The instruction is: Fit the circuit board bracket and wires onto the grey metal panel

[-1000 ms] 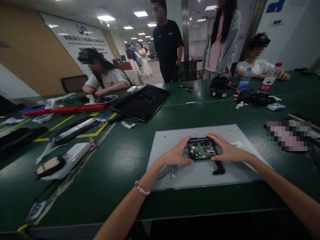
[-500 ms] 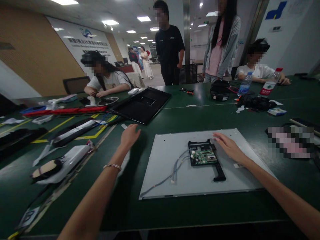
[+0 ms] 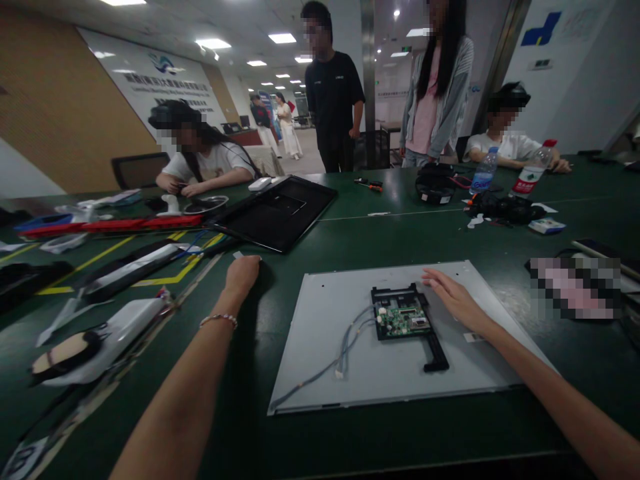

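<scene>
A grey metal panel (image 3: 350, 360) lies flat on the green table (image 3: 350, 240) in front of me. On it sits a green circuit board (image 3: 403, 319) in a black frame, and thin wires (image 3: 345, 337) trail off to its left. My right hand (image 3: 450, 293) lies flat on the panel just right of the board, fingers stretched out, holding nothing. My left hand (image 3: 243, 272), with a bead bracelet on the wrist, reaches out to the table left of the panel. It lies over a small white scrap (image 3: 238, 255). Its fingers point away from me and are hidden.
A black monitor back cover (image 3: 283, 210) lies beyond my left hand. White and black plastic parts (image 3: 100, 333) and a red bar (image 3: 110, 225) fill the left side. Bottles (image 3: 483, 175), black gear and a screwdriver (image 3: 370, 184) sit far right. Two people sit and two stand across the table.
Both hands have let go of the circuit board. My left hand has moved out left to the white scrap, while my right hand has settled flat beside the board.
</scene>
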The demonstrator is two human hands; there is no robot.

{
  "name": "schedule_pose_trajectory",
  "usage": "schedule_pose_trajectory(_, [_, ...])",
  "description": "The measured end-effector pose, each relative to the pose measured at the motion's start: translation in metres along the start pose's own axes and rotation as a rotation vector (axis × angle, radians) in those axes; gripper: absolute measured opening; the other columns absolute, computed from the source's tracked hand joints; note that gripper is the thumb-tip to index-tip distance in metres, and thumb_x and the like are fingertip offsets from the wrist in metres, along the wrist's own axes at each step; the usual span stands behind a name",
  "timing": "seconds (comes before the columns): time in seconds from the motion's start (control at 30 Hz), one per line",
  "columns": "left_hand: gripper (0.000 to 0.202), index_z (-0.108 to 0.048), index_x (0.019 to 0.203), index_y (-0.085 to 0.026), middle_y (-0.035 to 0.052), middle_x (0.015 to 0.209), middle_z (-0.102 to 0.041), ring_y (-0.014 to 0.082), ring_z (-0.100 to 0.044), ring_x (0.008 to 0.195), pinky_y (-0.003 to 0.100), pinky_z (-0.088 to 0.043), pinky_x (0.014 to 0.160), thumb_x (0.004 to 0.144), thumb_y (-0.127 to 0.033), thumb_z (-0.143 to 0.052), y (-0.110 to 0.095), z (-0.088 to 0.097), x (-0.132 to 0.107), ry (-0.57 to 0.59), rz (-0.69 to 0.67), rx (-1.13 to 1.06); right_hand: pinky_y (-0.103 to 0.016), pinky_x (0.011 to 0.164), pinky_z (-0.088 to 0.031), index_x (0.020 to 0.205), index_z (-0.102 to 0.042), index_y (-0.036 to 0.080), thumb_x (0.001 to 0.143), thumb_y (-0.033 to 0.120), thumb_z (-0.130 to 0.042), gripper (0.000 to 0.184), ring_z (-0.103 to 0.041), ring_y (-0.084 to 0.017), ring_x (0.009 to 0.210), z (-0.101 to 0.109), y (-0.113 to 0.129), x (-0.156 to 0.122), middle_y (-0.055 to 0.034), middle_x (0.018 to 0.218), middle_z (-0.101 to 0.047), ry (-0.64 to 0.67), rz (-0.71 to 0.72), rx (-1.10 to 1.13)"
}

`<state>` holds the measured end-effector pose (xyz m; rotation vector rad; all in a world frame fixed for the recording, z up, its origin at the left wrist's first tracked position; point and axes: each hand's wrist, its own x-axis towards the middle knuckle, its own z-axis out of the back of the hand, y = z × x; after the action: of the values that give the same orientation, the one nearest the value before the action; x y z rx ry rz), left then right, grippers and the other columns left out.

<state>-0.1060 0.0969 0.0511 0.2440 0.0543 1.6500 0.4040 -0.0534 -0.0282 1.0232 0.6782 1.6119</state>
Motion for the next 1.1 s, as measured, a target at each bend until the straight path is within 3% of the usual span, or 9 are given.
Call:
schedule_pose_trajectory(0.17, [0.039, -0.067, 0.109, -0.006, 0.0224, 0.102, -0.067, 0.0284, -0.064, 0.092, 0.034, -0.048, 0.079, 0.09, -0.011, -0.034, -0.002, 0.006, -0.003, 0.023, 0.027, -0.006, -0.046, 0.106, -0.041, 0.134, -0.05, 0.027, 0.098, 0.048, -0.039, 0.043, -0.06, -0.025, 0.117, 0.0, 0.001, -0.001, -0.0087, 0.126, -0.064, 0.012, -0.004, 0.014])
schedule_pose_trajectory(0.3, [0.038, -0.067, 0.109, -0.006, 0.021, 0.101, -0.068, 0.0284, -0.065, 0.092, 0.032, -0.047, 0.078, 0.09, -0.014, -0.036, -0.022, 0.021, -0.022, 0.011, -0.013, 0.015, -0.046, 0.106, -0.041, 0.135, -0.049, 0.025, 0.098, 0.048, -0.039, 0.044, -0.06, -0.024, 0.117, 0.001, 0.002, -0.002, -0.0094, 0.126, -0.064, 0.019, 0.002, 0.015])
schedule_pose_trajectory(0.5, [0.038, -0.067, 0.109, -0.014, 0.0145, 0.103, -0.07, 0.0256, -0.067, 0.094, 0.031, -0.048, 0.081, 0.094, -0.017, -0.032, -0.087, 0.044, -0.099, 0.001, -0.24, -0.021, -0.046, 0.104, -0.042, 0.136, -0.048, 0.026, 0.098, 0.048, -0.039, 0.045, -0.06, -0.024, 0.117, 0.002, 0.0, -0.002, -0.009, 0.126, -0.064, 0.033, 0.024, -0.022])
schedule_pose_trajectory(0.6, [0.039, -0.067, 0.11, -0.014, 0.0138, 0.107, -0.07, 0.0241, -0.068, 0.094, 0.031, -0.048, 0.082, 0.096, -0.016, -0.031, -0.115, 0.045, -0.141, 0.041, -0.394, -0.083, -0.046, 0.102, -0.044, 0.135, -0.049, 0.025, 0.097, 0.047, -0.041, 0.045, -0.061, -0.025, 0.115, 0.001, -0.002, -0.002, -0.0092, 0.124, -0.065, 0.024, 0.04, -0.035])
schedule_pose_trajectory(0.7, [0.039, -0.067, 0.111, -0.013, 0.0157, 0.109, -0.07, 0.0264, -0.068, 0.095, 0.034, -0.049, 0.081, 0.095, -0.015, -0.031, -0.131, 0.041, -0.165, 0.061, -0.495, -0.114, -0.046, 0.102, -0.044, 0.134, -0.05, 0.026, 0.096, 0.047, -0.041, 0.045, -0.061, -0.025, 0.114, 0.001, -0.002, -0.002, -0.009, 0.124, -0.065, 0.02, 0.049, -0.04])
schedule_pose_trajectory(0.9, [0.037, -0.07, 0.101, -0.012, 0.0163, 0.098, -0.072, 0.0285, -0.067, 0.091, 0.039, -0.047, 0.084, 0.095, -0.016, -0.035, -0.139, 0.042, -0.171, -0.025, -0.53, -0.079, -0.045, 0.101, -0.044, 0.135, -0.049, 0.025, 0.097, 0.046, -0.039, 0.044, -0.061, -0.025, 0.114, 0.003, 0.0, -0.003, -0.009, 0.123, -0.065, 0.033, 0.048, -0.048])
schedule_pose_trajectory(1.1, [0.031, -0.07, 0.091, -0.013, 0.013, 0.09, -0.072, 0.0256, -0.066, 0.084, 0.039, -0.046, 0.083, 0.094, -0.014, -0.038, -0.157, 0.067, -0.169, -0.106, -0.597, -0.064, -0.045, 0.102, -0.043, 0.138, -0.046, 0.025, 0.098, 0.047, -0.037, 0.047, -0.06, -0.025, 0.116, 0.004, 0.002, -0.002, -0.009, 0.123, -0.065, 0.044, 0.055, -0.055])
